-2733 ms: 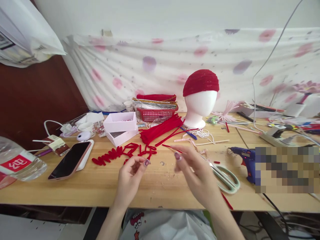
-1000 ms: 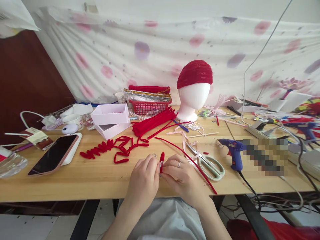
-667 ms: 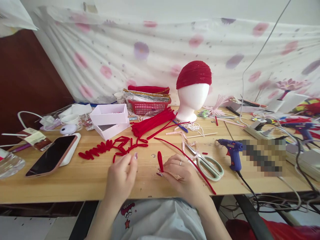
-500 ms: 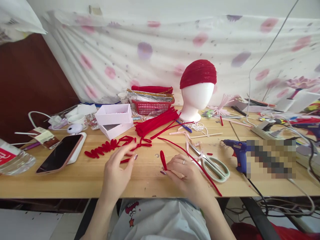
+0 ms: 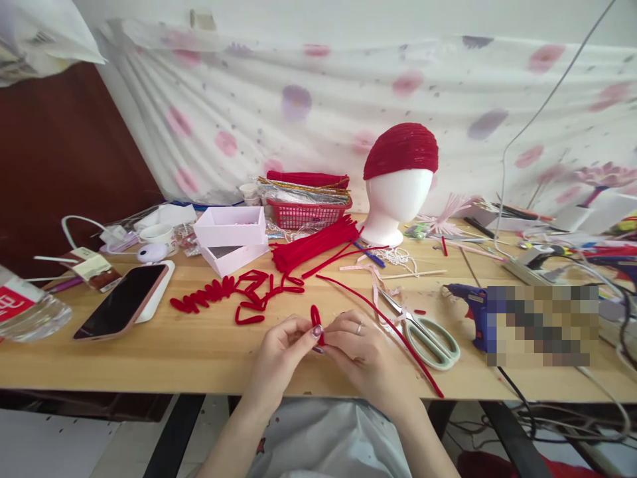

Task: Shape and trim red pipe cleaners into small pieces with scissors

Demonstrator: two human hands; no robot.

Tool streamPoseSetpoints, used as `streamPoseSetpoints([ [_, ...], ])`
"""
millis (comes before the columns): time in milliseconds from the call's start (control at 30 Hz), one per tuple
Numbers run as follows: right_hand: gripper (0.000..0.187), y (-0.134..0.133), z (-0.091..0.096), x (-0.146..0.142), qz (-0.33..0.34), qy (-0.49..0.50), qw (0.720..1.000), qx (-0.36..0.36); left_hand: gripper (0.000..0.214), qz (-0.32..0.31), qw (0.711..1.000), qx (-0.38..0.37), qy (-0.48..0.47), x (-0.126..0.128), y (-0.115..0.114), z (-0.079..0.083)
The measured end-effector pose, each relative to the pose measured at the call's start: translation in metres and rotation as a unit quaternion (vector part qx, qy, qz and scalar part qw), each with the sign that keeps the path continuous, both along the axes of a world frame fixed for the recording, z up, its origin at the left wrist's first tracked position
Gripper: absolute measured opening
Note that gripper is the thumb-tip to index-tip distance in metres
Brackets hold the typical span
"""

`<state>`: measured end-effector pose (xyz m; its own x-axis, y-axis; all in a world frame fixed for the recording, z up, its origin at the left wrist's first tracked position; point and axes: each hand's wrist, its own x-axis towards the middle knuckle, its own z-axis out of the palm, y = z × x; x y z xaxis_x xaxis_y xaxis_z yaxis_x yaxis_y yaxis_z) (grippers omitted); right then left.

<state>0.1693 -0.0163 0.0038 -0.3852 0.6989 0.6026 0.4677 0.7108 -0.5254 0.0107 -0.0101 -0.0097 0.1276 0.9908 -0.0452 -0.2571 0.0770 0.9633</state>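
— What lies nearest on the pale wooden table [image 5: 149, 358]?
— Both hands, close together at its front edge. The left hand [image 5: 279, 352] and right hand [image 5: 368, 355] pinch a short red fuzzy pipe-cleaner loop [image 5: 315, 316], which stands upright between their fingertips.
— Are the fingers spread?
— No, they are curled in, with thumbs and forefingers closed on the loop's base.
— And beside them?
— A long red fuzzy stem [image 5: 423, 376] lies aslant just right of the right hand, alongside mint-handled metal scissors [image 5: 432, 342]. To the left is a row of flattened red loops [image 5: 213, 292].
— Any containers farther back?
— Two stacked pale pink card boxes [image 5: 231, 229] are open, but I cannot make out their contents. Behind them, a red plastic mesh basket [image 5: 303, 214] holds glittery and red wire bundles. A smooth white foam head [image 5: 398, 199] wears a ribbed red cap [image 5: 401, 149].
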Motion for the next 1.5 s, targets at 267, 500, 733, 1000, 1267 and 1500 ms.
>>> streamPoseSetpoints([
  [267,0.015,-0.014,0.005,0.043,-0.136,-0.050,0.989,-0.023,0.026,0.079,0.994,-0.043,-0.060,-0.008,0.003,-0.001],
  [500,0.048,-0.052,0.010,0.150,-0.610,-0.072,0.768,-0.181,0.032,0.102,0.993,-0.013,-0.052,-0.005,0.000,0.004],
  [733,0.057,0.003,-0.010,0.191,-0.615,-0.103,0.749,-0.224,0.034,0.116,0.993,0.007,-0.006,-0.001,-0.001,0.000],
  [1000,0.049,0.002,-0.001,0.188,-0.635,0.007,0.746,-0.200,0.033,0.140,0.988,-0.029,-0.064,-0.008,0.008,0.000],
  [1267,0.026,-0.047,0.018,0.101,-0.456,0.382,0.797,-0.105,0.029,0.178,0.979,-0.039,-0.093,-0.012,0.005,0.006],
  [1500,0.051,-0.057,-0.003,0.038,-0.097,0.273,0.925,-0.244,0.027,0.173,0.983,-0.009,-0.064,-0.013,-0.007,0.016],
])
